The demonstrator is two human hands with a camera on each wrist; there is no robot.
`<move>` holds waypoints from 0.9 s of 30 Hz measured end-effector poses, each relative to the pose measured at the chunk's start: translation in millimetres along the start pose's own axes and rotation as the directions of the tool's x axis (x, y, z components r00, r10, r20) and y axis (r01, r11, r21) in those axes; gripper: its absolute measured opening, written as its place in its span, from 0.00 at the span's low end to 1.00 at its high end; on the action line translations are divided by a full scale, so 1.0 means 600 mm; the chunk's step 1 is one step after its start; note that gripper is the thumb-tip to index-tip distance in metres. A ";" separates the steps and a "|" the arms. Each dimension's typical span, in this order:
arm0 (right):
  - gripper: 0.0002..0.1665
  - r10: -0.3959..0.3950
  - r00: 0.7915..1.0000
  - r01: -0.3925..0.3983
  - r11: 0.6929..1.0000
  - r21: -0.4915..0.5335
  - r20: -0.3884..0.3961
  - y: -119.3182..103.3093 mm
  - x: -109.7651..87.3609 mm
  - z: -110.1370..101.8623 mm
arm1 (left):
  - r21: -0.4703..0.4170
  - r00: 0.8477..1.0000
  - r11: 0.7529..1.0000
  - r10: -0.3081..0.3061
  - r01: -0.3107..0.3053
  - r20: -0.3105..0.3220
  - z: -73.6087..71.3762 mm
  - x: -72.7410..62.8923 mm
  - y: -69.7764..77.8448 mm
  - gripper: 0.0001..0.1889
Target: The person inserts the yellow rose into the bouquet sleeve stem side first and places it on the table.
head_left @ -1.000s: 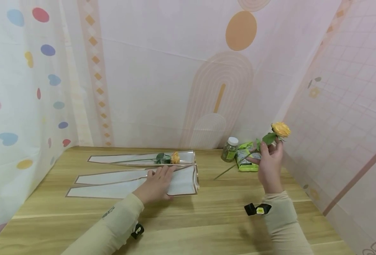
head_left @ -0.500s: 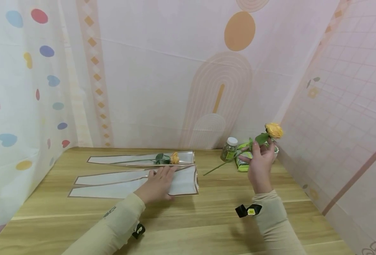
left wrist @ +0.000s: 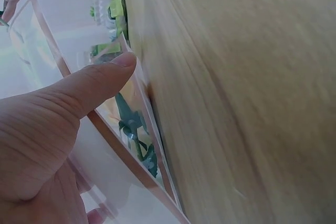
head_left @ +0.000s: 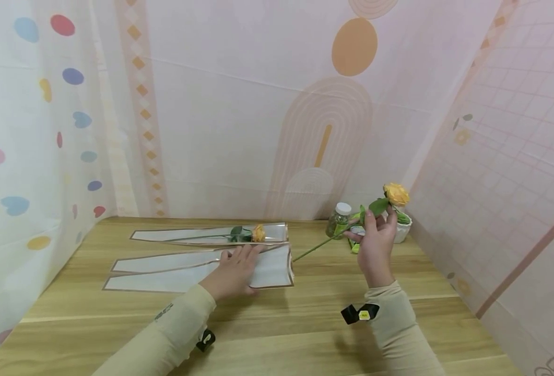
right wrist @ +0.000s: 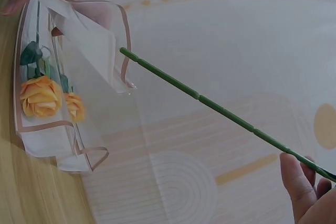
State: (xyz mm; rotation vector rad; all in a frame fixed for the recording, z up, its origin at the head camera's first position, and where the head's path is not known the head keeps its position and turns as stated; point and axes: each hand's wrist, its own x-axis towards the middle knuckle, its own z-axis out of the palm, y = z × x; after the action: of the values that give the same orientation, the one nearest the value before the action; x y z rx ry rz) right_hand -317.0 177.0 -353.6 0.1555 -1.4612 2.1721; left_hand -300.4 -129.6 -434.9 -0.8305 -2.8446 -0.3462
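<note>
My right hand (head_left: 377,245) pinches a yellow rose (head_left: 396,194) just below its bloom. Its bare green stem (right wrist: 220,109) slants down left, its tip close to the mouth of a white, brown-edged flower sleeve (head_left: 269,267). The left hand (head_left: 232,271) lies over this sleeve, holding it between thumb and fingers; in the left wrist view the straight thumb (left wrist: 94,85) crosses its brown border. Beyond it lies another sleeve (head_left: 159,235) with a yellow rose (head_left: 258,233) inside. Two yellow blooms (right wrist: 41,98) appear in the right wrist view.
Behind the right hand stand a white-capped jar (head_left: 339,222), a green packet (head_left: 354,246) partly hidden, and a white pot (head_left: 402,227) with a green plant. Patterned curtains (head_left: 220,130) enclose the wooden table (head_left: 281,334) at the back and sides.
My right hand has moved left with the rose, bringing the stem tip near the sleeve's mouth and uncovering the white pot. The left hand has stayed almost in place.
</note>
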 end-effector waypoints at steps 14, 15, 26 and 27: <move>0.24 -0.028 1.000 0.028 0.999 0.029 0.007 -0.003 0.003 0.005 | 0.003 1.000 1.000 -0.001 0.001 -0.006 0.005 0.004 -0.001 0.55; 0.24 -0.025 1.000 0.025 0.999 0.021 0.008 -0.003 0.003 0.005 | 0.001 1.000 1.000 -0.001 0.001 -0.004 0.004 0.005 -0.001 0.55; 0.24 0.002 1.000 -0.002 1.000 0.009 0.008 0.004 -0.001 0.011 | 0.006 1.000 1.000 -0.005 0.005 0.007 0.000 0.007 0.000 0.56; 0.24 0.000 1.000 0.000 1.000 0.009 0.013 0.005 -0.001 0.012 | 0.004 1.000 1.000 -0.007 0.007 0.007 0.000 0.007 0.000 0.56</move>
State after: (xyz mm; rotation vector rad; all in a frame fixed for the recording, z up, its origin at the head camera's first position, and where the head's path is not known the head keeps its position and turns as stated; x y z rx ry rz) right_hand -319.2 169.2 -353.4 0.1726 -1.4592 2.1816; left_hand -303.9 -127.6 -434.1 -0.8222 -2.8541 -0.3386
